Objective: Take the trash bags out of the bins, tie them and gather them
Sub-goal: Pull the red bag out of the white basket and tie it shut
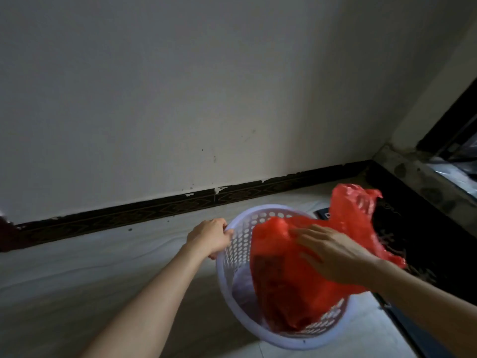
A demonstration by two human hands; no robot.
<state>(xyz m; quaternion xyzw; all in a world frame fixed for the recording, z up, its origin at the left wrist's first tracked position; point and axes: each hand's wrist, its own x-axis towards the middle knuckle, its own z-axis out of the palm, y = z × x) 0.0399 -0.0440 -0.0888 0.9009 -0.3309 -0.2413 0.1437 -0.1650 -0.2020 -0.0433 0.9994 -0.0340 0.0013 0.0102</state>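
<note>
Bin (227,259) tilts mouth-up toward camera, left hand (210,237) gripping rim, right hand (333,254) flat on bag (284,293).

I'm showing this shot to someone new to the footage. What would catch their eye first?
The bright red trash bag, bulging out of the white perforated bin at lower centre. Next, the two bare hands: the left hand grips the bin's rim, the right hand lies on top of the bag. Behind runs a pale wall with a dark baseboard.

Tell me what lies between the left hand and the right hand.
In the head view, the white perforated bin's rim and wall and the near edge of the red trash bag lie between the left hand and right hand.
</note>
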